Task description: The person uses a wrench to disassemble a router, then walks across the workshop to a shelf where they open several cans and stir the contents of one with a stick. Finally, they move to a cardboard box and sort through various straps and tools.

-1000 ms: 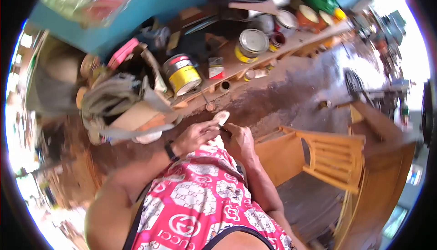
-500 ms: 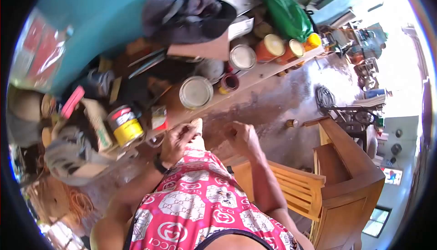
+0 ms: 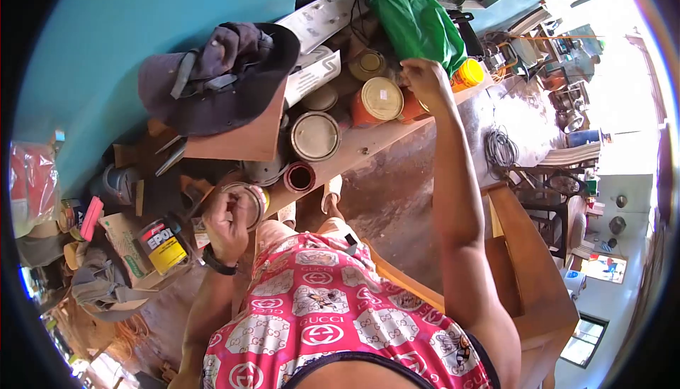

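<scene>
My left hand has its fingers curled, with a dark band at the wrist. It hovers in front of a round can at the bench edge; whether it grips anything is hidden. My right hand reaches out over the bench with fingers drawn together, close to a green plastic bag. Just below and left of it stands an orange can with a cream lid. Another orange can is partly covered by the right wrist. A yellow-topped container sits to the right.
The bench also bears a lidded can, a small open dark-red can, a yellow epoxy can and a dark hat on cardboard. Wooden furniture stands at right; a cable coil lies on the floor.
My right hand has moved forward and right, from before my body to beside the green bag. My left hand has shifted left to the round can. The view has shifted along the bench.
</scene>
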Tool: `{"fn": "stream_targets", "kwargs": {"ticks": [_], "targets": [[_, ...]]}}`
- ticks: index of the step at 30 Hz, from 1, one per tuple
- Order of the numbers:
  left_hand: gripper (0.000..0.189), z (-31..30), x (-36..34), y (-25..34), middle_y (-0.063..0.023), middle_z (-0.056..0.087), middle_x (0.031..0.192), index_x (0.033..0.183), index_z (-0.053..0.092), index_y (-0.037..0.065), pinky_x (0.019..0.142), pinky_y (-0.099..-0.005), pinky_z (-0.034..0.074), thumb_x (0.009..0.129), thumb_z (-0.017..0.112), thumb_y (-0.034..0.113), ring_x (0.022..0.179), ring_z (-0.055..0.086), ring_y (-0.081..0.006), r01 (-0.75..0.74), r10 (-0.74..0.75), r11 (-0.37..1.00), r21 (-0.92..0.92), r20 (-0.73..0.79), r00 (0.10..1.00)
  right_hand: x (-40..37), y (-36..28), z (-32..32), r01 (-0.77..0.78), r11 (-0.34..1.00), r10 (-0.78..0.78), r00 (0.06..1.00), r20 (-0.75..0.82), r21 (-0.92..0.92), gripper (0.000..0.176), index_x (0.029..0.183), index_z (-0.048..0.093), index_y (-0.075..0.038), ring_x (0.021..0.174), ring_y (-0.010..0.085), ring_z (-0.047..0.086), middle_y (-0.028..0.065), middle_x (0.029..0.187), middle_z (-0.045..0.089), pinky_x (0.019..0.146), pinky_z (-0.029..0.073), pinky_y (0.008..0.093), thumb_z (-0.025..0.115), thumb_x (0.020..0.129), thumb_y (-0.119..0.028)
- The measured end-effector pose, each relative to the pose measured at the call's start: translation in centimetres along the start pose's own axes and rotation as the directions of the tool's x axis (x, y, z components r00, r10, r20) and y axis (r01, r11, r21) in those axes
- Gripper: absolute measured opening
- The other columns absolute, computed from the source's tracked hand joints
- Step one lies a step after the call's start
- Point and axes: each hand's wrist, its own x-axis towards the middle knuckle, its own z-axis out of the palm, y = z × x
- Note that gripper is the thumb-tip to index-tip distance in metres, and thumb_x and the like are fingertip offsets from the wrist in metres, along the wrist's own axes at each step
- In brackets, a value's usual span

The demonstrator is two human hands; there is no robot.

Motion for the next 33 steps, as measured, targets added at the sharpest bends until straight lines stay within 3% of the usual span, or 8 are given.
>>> {"fn": "stream_targets", "kwargs": {"ticks": [3,6,7,9,13,16,26,33], "targets": [[0.019,1.8,0.2,0.0,-0.0115,0.070,0.084,0.104,0.068,-0.003,0.068,-0.0325,0.051,0.101,0.063,0.015,0.073,0.066,-0.0193,0.105,-0.096,0.992,0.071,-0.123,0.988,5.5,3.6,1.7,-0.071,0.982,0.118,0.954,0.274,-0.176,0.020,0.100,0.075,0.002,0.070,0.0175,0.069,0.0108,0.083,0.074,0.064,0.056,0.0340,0.066,0.091,-0.013],[0.020,3.1,-0.3,-0.6,-0.0109,0.070,0.088,0.105,0.068,-0.005,0.070,-0.0297,0.051,0.101,0.063,0.014,0.078,0.064,-0.0146,0.248,-0.237,0.969,0.018,-0.235,0.943,11.4,14.2,7.8,0.747,0.468,-0.493,0.664,0.562,-0.472,0.035,0.085,0.076,0.001,0.063,0.0265,0.071,0.0213,0.072,0.071,0.062,0.057,0.0432,0.067,0.089,-0.032],[0.020,3.6,0.0,-0.5,-0.0105,0.069,0.086,0.105,0.067,-0.006,0.069,-0.0296,0.051,0.102,0.063,0.013,0.076,0.063,-0.0142,0.230,-0.214,0.973,0.026,-0.278,0.936,11.5,12.4,7.9,0.753,0.476,-0.504,0.657,0.561,-0.454,0.035,0.085,0.076,0.001,0.063,0.0265,0.071,0.0213,0.072,0.071,0.062,0.057,0.0432,0.067,0.089,-0.032],[0.020,4.4,-0.2,-0.4,-0.0101,0.068,0.084,0.106,0.067,-0.006,0.068,-0.0296,0.050,0.102,0.062,0.013,0.074,0.061,-0.0137,0.248,-0.217,0.967,0.059,-0.323,0.921,10.0,5.4,7.2,-0.044,0.898,0.286,0.814,0.506,-0.437,0.039,0.082,0.075,0.003,0.058,0.0303,0.071,0.0237,0.073,0.071,0.056,0.058,0.0454,0.068,0.089,-0.034],[0.021,4.9,0.0,-0.8,-0.0113,0.065,0.081,0.104,0.066,-0.008,0.065,-0.0302,0.048,0.103,0.061,0.013,0.071,0.057,-0.0130,0.303,-0.213,0.937,0.172,-0.403,0.890,10.5,4.8,7.8,0.043,0.932,0.159,0.843,0.514,-0.359,0.045,0.078,0.074,0.005,0.053,0.0307,0.070,0.0250,0.073,0.071,0.051,0.058,0.0447,0.068,0.090,-0.037],[0.022,5.3,0.4,-0.5,-0.0126,0.064,0.079,0.103,0.066,-0.008,0.064,-0.0307,0.047,0.103,0.060,0.013,0.070,0.057,-0.0140,0.345,-0.207,0.904,0.252,-0.449,0.869,10.1,2.7,6.1,-0.037,0.960,0.170,0.865,0.473,-0.278,0.047,0.110,0.071,0.007,0.102,0.0423,0.071,0.0337,0.106,0.069,0.087,0.058,0.0455,0.075,0.080,-0.029],[0.021,5.7,0.4,-0.7,-0.0009,0.056,0.067,0.105,0.068,-0.003,0.058,-0.0249,0.041,0.105,0.057,0.015,0.063,0.050,-0.0077,0.312,-0.125,0.900,0.306,-0.503,0.855,12.4,2.7,3.0,0.144,0.972,-0.064,0.925,0.375,-0.188,0.062,0.119,0.066,0.000,0.103,0.0321,0.070,0.0220,0.106,0.072,0.090,0.055,0.0371,0.084,0.069,-0.030],[0.023,5.4,0.1,-1.7,0.0000,0.053,0.064,0.108,0.069,-0.001,0.053,-0.0260,0.038,0.104,0.057,0.019,0.058,0.047,-0.0075,0.335,-0.139,0.885,0.323,-0.502,0.853,12.1,3.6,4.5,-0.130,0.991,0.122,0.784,0.609,-0.031,0.063,0.129,0.065,0.000,0.115,0.0329,0.065,0.0241,0.122,0.069,0.099,0.050,0.0386,0.084,0.074,-0.025]]}}
